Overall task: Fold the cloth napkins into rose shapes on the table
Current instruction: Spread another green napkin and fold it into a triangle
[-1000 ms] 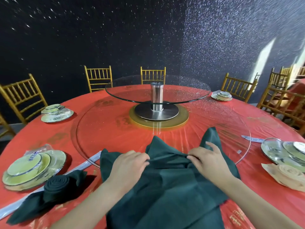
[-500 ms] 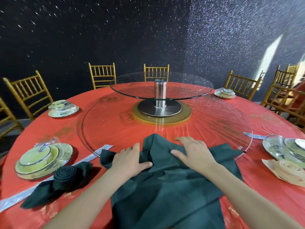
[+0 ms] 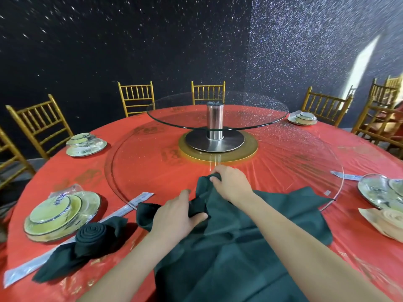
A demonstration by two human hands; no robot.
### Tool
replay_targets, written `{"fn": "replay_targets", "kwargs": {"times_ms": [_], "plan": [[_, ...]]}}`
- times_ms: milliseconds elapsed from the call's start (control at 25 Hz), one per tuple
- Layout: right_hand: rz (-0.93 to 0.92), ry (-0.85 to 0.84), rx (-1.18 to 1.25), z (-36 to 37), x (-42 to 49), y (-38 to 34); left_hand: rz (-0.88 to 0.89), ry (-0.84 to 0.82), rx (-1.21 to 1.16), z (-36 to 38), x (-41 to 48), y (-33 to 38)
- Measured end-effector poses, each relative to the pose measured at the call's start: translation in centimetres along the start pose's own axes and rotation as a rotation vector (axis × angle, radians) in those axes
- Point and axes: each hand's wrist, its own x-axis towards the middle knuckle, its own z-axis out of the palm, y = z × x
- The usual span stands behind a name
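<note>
A large dark green napkin (image 3: 235, 247) lies spread over the near edge of the red table (image 3: 152, 162), rumpled at its far side. My right hand (image 3: 231, 184) pinches the napkin's far corner, stretched out onto the glass turntable. My left hand (image 3: 176, 214) presses and grips a bunched fold of the same napkin closer to me. A finished dark green rose napkin (image 3: 91, 236), a tight spiral with loose leaves, sits at the left. A beige rose napkin (image 3: 390, 219) lies at the right edge.
A two-tier glass turntable (image 3: 218, 112) on a steel post fills the table's middle. Wrapped plate sets stand at left (image 3: 63, 212), far left (image 3: 86, 144), far right (image 3: 303, 118) and right (image 3: 379, 190). Wrapped chopsticks (image 3: 135, 205) lie at left. Gold chairs (image 3: 38, 125) ring the table.
My right hand has moved forward, pulling the napkin's far corner out onto the glass. My left hand has closed on a bunched fold. The raised right flap now lies flat.
</note>
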Motion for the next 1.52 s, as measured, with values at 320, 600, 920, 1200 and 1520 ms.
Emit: {"fn": "replay_targets", "kwargs": {"times_ms": [320,600,920,1200,1520], "plan": [[-0.117,0.459,0.467,-5.1,-1.2,2.4,-0.201,-0.189,-0.471,-2.5,3.4,-0.6],[-0.029,0.418,0.474,-4.7,-1.6,5.0,-0.233,-0.226,-0.338,-0.7,6.5,-2.2],[0.301,0.349,0.422,-3.7,0.6,8.8,-0.136,0.227,-0.459,-1.1,8.5,-3.3],[0.401,0.151,0.213,-2.3,6.8,9.7,-0.169,0.268,-0.368,-0.5,12.6,-3.9],[0.097,-0.137,-0.075,2.9,6.0,7.9,0.132,-0.173,0.174,4.0,11.0,-2.3]]}}
